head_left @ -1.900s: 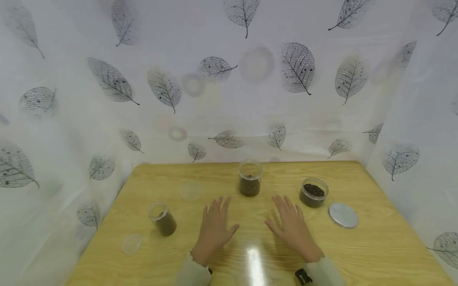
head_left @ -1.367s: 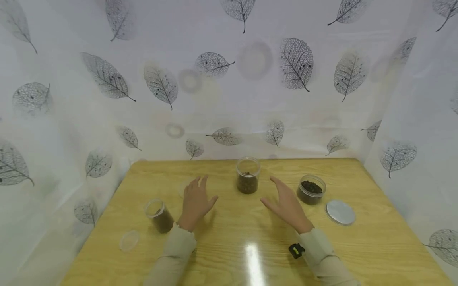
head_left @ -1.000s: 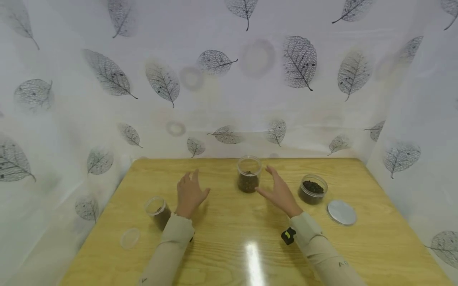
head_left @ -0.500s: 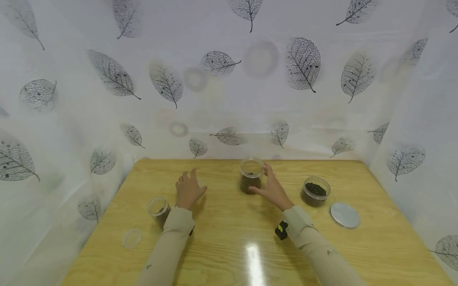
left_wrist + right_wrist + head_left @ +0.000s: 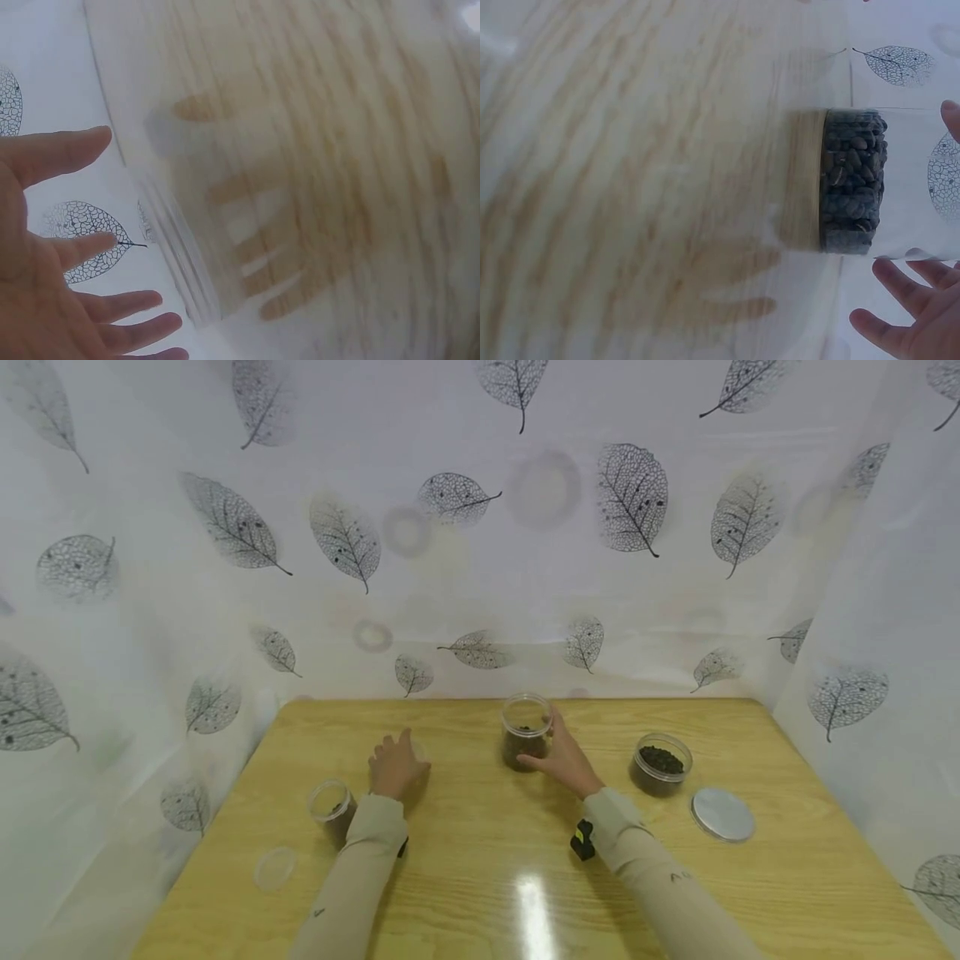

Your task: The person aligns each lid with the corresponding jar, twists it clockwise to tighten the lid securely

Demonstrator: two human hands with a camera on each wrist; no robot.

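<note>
In the head view, my right hand (image 5: pixel 566 763) curls round a clear jar (image 5: pixel 525 739), thumb at the front and fingers at the right side. The jar stands upright, lidless, part full of small dark bean-like pieces. Up close in the right wrist view, these pieces (image 5: pixel 853 180) fill the jar's lower part, and several fingers (image 5: pixel 911 289) lie against its wall. My left hand (image 5: pixel 395 766), fingers spread, is low over the table beside a clear lid (image 5: pixel 419 751) that it partly covers. The left wrist view shows the lid's ridged edge (image 5: pixel 180 251) near the fingertips; contact cannot be told.
A second clear jar (image 5: pixel 333 810) with dark contents stands left, partly behind my left sleeve. A clear lid (image 5: pixel 275 868) lies in front of it. At right are a low tub (image 5: pixel 660 766) of dark pieces and a silver lid (image 5: pixel 722 815). Leaf-printed sheeting (image 5: pixel 480 585) borders the wooden table (image 5: pixel 480 877).
Both hands have reached forward from near the table's middle. The right hand has come in from the right and closed round the jar. The left hand moved left, then down by the clear lid.
</note>
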